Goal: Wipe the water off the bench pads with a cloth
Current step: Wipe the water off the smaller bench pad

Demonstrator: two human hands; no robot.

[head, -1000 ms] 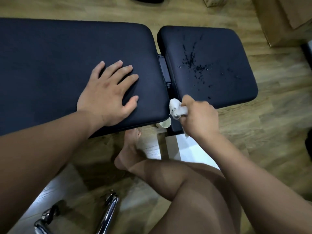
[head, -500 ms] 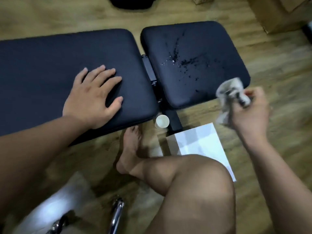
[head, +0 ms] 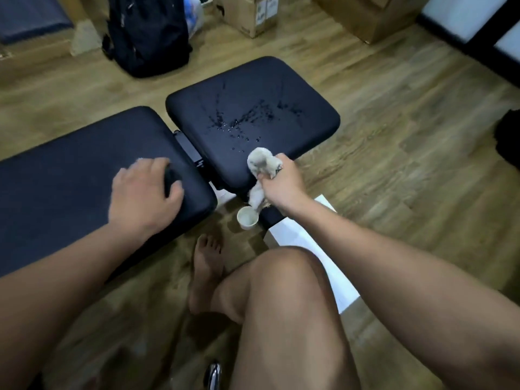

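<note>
Right hand (head: 282, 187) fisted around a crumpled cloth (head: 261, 164) at the wet pad's (head: 309, 114) six o'clock edge; left hand (head: 143, 195) spread flat, holding nothing, on the long pad (head: 70, 175).

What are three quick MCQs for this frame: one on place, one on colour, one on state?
1. Where is the water?
A. on the long pad
B. on the short pad
C. on the paper sheet

2. What colour is the cup on the floor?
A. white
B. red
C. black

3. What is the right hand doing?
A. lying flat and empty
B. lifting the cup
C. gripping a cloth

Key:
1 B: droplets lie on the short pad, none shows on the long pad.
2 A: the cup is white.
3 C: the right hand is closed on the white cloth at the short pad's near edge.
</note>
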